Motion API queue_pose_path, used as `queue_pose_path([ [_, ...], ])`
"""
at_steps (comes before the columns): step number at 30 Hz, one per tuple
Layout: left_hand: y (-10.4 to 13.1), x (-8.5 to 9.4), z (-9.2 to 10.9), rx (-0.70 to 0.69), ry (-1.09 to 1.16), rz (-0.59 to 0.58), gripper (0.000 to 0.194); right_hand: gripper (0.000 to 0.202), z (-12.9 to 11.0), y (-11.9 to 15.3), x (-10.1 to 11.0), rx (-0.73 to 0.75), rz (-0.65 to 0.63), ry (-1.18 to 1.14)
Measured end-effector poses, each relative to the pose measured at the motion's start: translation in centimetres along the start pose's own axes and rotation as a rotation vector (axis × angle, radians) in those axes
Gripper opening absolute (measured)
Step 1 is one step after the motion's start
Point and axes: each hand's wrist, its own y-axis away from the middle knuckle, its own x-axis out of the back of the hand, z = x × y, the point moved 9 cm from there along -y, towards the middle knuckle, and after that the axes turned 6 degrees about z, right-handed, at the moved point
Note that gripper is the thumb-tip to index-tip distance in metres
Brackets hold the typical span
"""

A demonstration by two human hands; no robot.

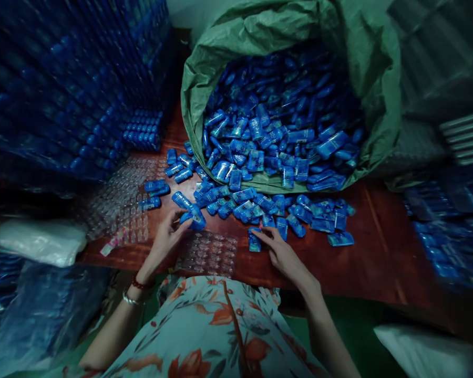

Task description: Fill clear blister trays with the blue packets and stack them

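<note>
My left hand (171, 231) is at the near edge of a loose heap of small shiny blue packets (244, 205). Its thumb and fingers close on one blue packet (187, 216), partly hidden by the fingertips. Farther right, my right hand (278, 245) reaches over the table with stretched fingers. Their tips touch another blue packet (254, 241) that stands slightly apart from the heap; no grip around it shows. Between the hands, close to my body, lies a clear plastic tray (211, 254) with rows of small moulded hollows.
A large green sack (382, 89) lies with its mouth towards me, full of blue packets. Tall stacks of filled blue trays (55, 100) rise at left beside clear trays (118, 194). A white plastic bundle (39, 241) sits at the left edge of the reddish table (378, 257).
</note>
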Motion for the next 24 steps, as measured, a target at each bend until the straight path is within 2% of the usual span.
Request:
queue_pose_path([
  [3,0.9,-0.5,-1.0,0.059,-0.003,-0.003,0.034,0.058,-0.5,-0.2,-0.5,0.079,-0.026,0.169],
  [7,0.9,-1.6,-1.9,0.08,-0.041,-0.007,0.035,0.054,-0.5,-0.6,-0.4,0.144,0.007,0.343],
  [9,0.8,-1.7,-2.0,0.064,-0.046,-0.014,0.035,0.049,-0.3,-0.4,0.0,0.14,0.016,0.343],
  [11,0.7,-1.6,-1.7,0.026,-0.071,-0.035,0.034,0.039,-0.4,0.1,0.7,0.124,0.046,0.248],
  [15,1.3,-1.7,0.2,-0.164,-0.16,-0.14,0.024,0.028,-2.0,0.7,1.8,0.035,0.2,-0.051],
  [18,2.3,-2.2,1.6,-0.36,-0.245,-0.228,0.02,0.02,-4.1,0.1,0.5,0.005,0.29,-0.221],
  [21,3.4,-2.9,1.8,-0.505,-0.385,-0.296,0.028,0.016,-5.8,-0.8,-1.2,0.015,0.379,-0.312],
  [24,4.4,-3.4,1.8,-0.616,-0.477,-0.319,0.033,0.018,-6.9,-1.6,-2.3,0.056,0.41,-0.319],
])
